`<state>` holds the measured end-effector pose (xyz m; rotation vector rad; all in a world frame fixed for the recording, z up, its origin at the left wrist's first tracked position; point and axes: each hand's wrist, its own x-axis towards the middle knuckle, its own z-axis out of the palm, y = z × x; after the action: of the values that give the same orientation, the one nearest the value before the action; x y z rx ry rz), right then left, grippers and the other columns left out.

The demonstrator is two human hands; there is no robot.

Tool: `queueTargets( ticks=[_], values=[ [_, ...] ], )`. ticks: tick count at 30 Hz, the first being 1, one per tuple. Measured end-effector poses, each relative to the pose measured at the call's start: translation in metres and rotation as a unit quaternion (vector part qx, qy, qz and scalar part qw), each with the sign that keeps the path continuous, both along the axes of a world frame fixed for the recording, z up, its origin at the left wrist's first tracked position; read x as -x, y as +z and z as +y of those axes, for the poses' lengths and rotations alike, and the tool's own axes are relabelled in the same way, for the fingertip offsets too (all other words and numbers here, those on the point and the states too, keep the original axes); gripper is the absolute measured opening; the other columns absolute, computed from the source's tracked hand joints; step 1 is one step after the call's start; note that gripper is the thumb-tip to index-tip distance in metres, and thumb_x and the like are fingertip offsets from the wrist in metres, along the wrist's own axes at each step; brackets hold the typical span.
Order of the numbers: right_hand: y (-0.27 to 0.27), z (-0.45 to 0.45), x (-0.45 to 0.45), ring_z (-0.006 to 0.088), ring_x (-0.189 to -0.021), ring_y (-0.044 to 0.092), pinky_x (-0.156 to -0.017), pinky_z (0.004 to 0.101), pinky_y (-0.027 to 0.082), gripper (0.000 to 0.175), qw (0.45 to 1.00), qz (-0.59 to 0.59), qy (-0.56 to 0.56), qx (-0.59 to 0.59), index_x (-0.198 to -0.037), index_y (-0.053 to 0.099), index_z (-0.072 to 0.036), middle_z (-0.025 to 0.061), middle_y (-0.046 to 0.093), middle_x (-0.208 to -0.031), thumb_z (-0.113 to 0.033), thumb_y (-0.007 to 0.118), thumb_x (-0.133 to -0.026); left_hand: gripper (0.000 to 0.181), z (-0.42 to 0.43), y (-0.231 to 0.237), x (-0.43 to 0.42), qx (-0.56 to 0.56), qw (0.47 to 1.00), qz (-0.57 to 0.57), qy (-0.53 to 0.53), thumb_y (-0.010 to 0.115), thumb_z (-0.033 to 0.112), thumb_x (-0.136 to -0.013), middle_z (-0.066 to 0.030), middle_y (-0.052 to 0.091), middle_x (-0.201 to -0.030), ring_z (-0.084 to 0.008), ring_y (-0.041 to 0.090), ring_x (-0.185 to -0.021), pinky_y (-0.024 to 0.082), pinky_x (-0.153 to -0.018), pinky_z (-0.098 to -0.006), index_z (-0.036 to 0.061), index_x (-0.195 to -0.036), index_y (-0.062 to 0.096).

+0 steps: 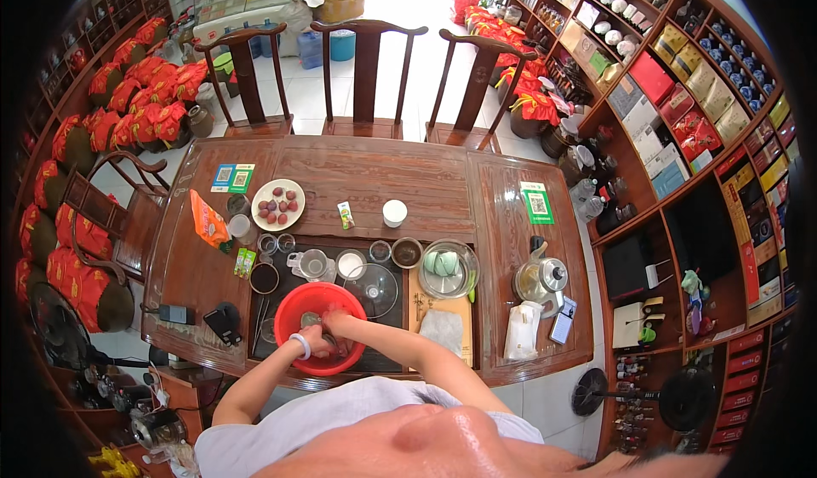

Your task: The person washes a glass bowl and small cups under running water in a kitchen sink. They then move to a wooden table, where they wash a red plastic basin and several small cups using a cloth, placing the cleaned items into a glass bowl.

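Note:
Both of my hands are down inside a red plastic basin (290, 312) at the near edge of the wooden tea table. My left hand (314, 341), below a pale bangle on the wrist, lies in the lower middle of the basin. My right hand (336, 325) reaches in from the right, close beside it. A small clear glass-like item (311, 319) shows by the fingers; whether either hand grips something is too small to tell. Behind the basin stand a glass pitcher (313, 263) and a white-filled bowl (350, 265). A round glass lid (371, 291) lies to the right.
A glass bowl with pale green cups (442, 263) and a grey cloth (442, 331) sit on a wooden board. Farther right is a glass kettle (540, 277). A plate of round dark fruit (260, 220) and an orange pouch (208, 220) stand at the left back.

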<state>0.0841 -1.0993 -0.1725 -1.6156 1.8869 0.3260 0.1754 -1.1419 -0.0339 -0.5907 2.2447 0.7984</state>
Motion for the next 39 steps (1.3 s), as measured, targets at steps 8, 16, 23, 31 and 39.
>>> queueTargets(
  ticks=[8,16,23,31,39],
  values=[
    [0.1,0.025,0.019,0.0301,-0.086,0.057,-0.067,0.0367,0.048,0.035,0.967,-0.221,-0.104,-0.079,-0.093,0.059,-0.001,0.023,0.052,-0.104,-0.003,0.063,-0.058,0.065,0.001,0.017,0.01,-0.001,0.998,-0.07,0.01,0.069,0.048,-0.049,-0.0184,0.06,-0.091,-0.0278,0.059,-0.085,0.047,-0.074,-0.0342,-0.0025,-0.089,0.06],
    [0.048,0.028,0.001,0.0306,-0.09,0.057,-0.071,0.0382,0.048,0.034,0.991,-0.105,-0.079,0.017,-0.094,0.059,-0.001,0.0222,0.055,-0.1,-0.007,0.063,-0.061,0.065,-0.006,-0.004,0.003,-0.044,0.998,-0.044,0.013,0.069,0.046,-0.049,-0.0205,0.059,-0.091,-0.0288,0.058,-0.086,0.047,-0.074,-0.0342,-0.0029,-0.089,0.06],
    [0.094,0.021,0.011,0.0328,-0.092,0.056,-0.075,0.0422,0.046,0.033,0.987,-0.143,-0.067,-0.001,-0.098,0.058,-0.001,0.0225,0.054,-0.102,-0.011,0.057,-0.067,0.061,-0.011,-0.035,-0.011,-0.126,0.99,-0.025,0.049,0.07,0.043,-0.048,-0.0189,0.06,-0.088,-0.0272,0.059,-0.08,0.047,-0.071,-0.0344,-0.0022,-0.088,0.06],
    [0.006,0.002,-0.002,0.0331,-0.085,0.058,-0.068,0.0427,0.048,0.026,0.967,-0.221,-0.105,-0.075,-0.094,0.06,0.001,0.0226,0.059,-0.088,-0.008,0.056,-0.07,0.062,-0.015,-0.066,-0.019,-0.104,0.992,0.066,0.019,0.072,0.039,-0.048,-0.0166,0.06,-0.089,-0.0253,0.059,-0.077,0.048,-0.069,-0.0327,-0.0012,-0.093,0.059],
    [0.053,0.019,0.001,0.0299,-0.085,0.058,-0.071,0.0398,0.047,0.024,0.991,-0.107,-0.085,0.006,-0.088,0.063,-0.004,0.0156,0.06,-0.091,-0.017,0.055,-0.069,0.062,-0.009,-0.041,-0.015,-0.178,0.983,0.001,0.053,0.073,0.035,-0.05,-0.0148,0.06,-0.089,-0.0236,0.059,-0.076,0.049,-0.066,-0.0323,-0.0003,-0.099,0.057]
  ],
)
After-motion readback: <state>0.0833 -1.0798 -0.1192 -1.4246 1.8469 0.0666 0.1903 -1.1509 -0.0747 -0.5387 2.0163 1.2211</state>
